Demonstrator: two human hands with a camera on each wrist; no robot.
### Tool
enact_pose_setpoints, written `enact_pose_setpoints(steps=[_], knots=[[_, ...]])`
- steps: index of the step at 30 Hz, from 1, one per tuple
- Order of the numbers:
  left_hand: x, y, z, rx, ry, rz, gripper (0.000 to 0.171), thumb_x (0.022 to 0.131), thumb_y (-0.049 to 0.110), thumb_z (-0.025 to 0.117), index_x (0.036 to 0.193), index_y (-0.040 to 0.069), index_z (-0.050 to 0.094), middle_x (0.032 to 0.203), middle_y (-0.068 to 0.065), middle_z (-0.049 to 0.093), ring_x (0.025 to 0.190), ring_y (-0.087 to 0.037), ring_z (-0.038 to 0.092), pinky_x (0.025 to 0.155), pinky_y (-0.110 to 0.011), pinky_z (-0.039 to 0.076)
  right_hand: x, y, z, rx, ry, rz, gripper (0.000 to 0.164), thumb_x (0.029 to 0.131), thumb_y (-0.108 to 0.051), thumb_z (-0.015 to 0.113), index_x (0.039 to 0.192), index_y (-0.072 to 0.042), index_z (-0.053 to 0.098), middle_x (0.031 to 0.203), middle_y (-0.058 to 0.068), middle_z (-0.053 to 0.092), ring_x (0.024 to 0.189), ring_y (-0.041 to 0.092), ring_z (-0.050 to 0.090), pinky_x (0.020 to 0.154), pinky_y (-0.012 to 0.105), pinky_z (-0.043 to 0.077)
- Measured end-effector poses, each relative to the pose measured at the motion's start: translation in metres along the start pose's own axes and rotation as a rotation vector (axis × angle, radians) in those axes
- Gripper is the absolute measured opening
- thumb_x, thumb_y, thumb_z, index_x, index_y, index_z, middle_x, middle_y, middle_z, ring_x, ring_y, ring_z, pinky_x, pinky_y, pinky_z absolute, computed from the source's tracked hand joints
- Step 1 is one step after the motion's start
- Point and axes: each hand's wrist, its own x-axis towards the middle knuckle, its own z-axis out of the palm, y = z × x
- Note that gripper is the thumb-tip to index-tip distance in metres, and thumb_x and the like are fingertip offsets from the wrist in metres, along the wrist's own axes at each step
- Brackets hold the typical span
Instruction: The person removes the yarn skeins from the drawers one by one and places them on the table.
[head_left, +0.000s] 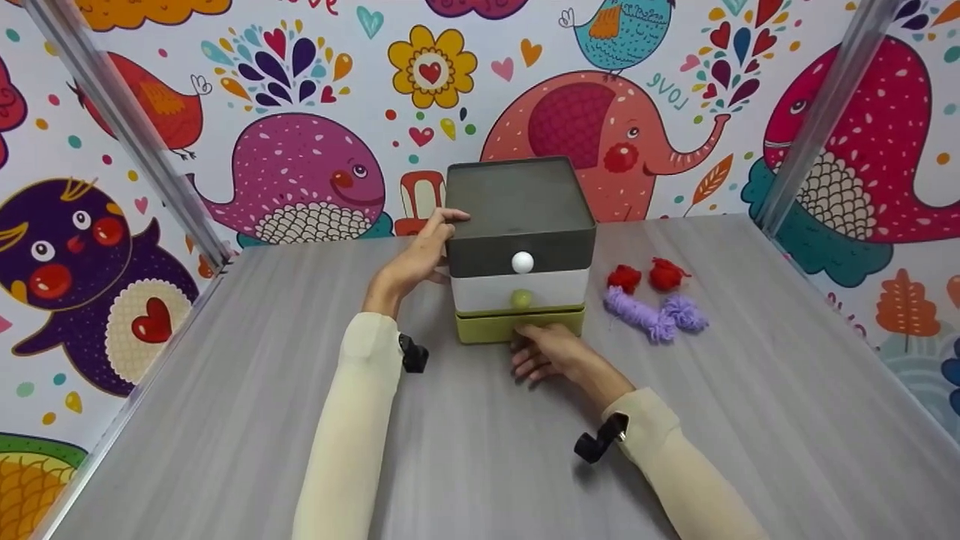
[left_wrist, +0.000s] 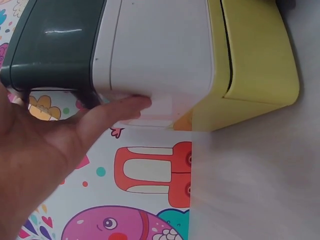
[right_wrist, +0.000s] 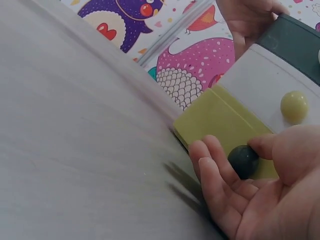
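Note:
A small stacked drawer box stands on the table, with a dark grey-green top drawer (head_left: pixel 487 255), a white middle drawer (head_left: pixel 480 292) and a yellow-green bottom drawer (head_left: pixel 480 328). My left hand (head_left: pixel 421 251) rests against its left side, fingertips over the top edge and thumb (left_wrist: pixel 127 107) along the white side. Low at the front, my right hand (head_left: pixel 551 351) pinches the bottom drawer's dark green round knob (right_wrist: pixel 243 161) between thumb and fingers. Above it show a pale green knob (head_left: pixel 520 299) and a white knob (head_left: pixel 523 262). A narrow dark gap runs above the bottom drawer's front.
Right of the box lie two red yarn bundles (head_left: pixel 666 274) and two purple yarn bundles (head_left: pixel 641 311). The grey table (head_left: pixel 247 420) ends at a wall panel (head_left: pixel 315 90) with cartoon animals. Metal posts (head_left: pixel 817 120) stand at both back corners.

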Motion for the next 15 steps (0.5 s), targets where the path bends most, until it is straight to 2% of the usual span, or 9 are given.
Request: enact_pose_setpoints(steps=[4,9,15], knots=[[0.000,0.000,-0.002,0.004,0.009,0.005,0.036,0.106,0.037,0.028,0.142,0.032,0.036,0.138,-0.020,0.043,0.117,-0.043,0.061,0.095,-0.065,0.051,-0.004,0.001,0.002,-0.027,0.007,0.000,0.042,0.100,-0.039,0.054,0.101,0.001,0.067,0.070,0.005,0.069,0.060,0.017,0.070,0.054,0.032,0.057],[0.000,-0.001,-0.001,0.006,0.008,0.002,0.036,0.107,0.036,0.027,0.142,0.031,0.035,0.143,-0.020,0.039,0.120,-0.046,0.059,0.096,-0.067,0.049,-0.011,0.002,0.005,-0.075,0.029,0.003,0.043,0.100,-0.041,0.055,0.100,0.000,0.068,0.070,0.005,0.071,0.059,0.016,0.070,0.052,0.030,0.057],[0.000,0.001,0.000,0.009,0.004,-0.007,0.037,0.107,0.037,0.027,0.142,0.032,0.034,0.143,-0.019,0.040,0.122,-0.045,0.059,0.096,-0.062,0.052,-0.022,0.005,0.005,-0.124,0.036,-0.001,0.042,0.100,-0.040,0.055,0.098,-0.001,0.069,0.071,0.007,0.073,0.059,0.017,0.070,0.052,0.030,0.056]])
